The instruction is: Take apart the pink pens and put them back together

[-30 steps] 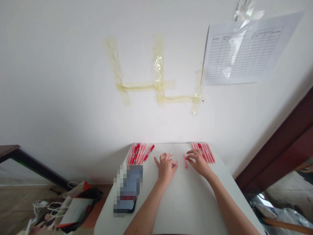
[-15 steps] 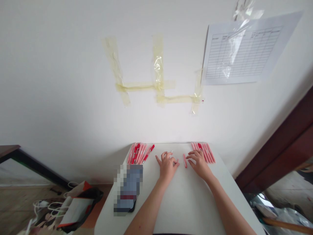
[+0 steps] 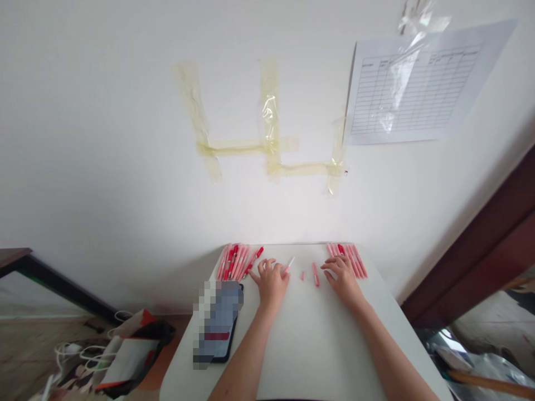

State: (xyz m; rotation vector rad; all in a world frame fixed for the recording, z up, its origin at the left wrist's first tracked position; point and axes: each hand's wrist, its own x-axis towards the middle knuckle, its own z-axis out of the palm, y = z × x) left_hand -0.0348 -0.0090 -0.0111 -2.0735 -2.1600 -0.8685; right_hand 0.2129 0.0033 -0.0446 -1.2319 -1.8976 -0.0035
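My left hand (image 3: 271, 283) is low over the white table, its fingers spread. Beside its thumb and index finger is a slim pink-and-white pen part (image 3: 289, 266), its lower end partly hidden by the hand. A small pink pen piece (image 3: 303, 275) lies by itself between my hands. To the right of that piece lies a pink pen barrel (image 3: 315, 274). My right hand (image 3: 340, 277) is just right of the barrel, apart from it, with curved, parted fingers and nothing visible in them. Its fingertips partly cover the right row of pens (image 3: 356, 262).
Several pink and red pens (image 3: 234, 263) lie in a group at the table's back left. A phone (image 3: 219, 323), partly blurred, lies on the left side. The wall (image 3: 288, 211) borders the table (image 3: 313, 356) behind. Bags (image 3: 134, 345) stand on the floor at left.
My left hand has moved left, away from the small pink piece, which now lies free on the table. More of the pink-and-white pen part shows. My right hand has hardly moved.
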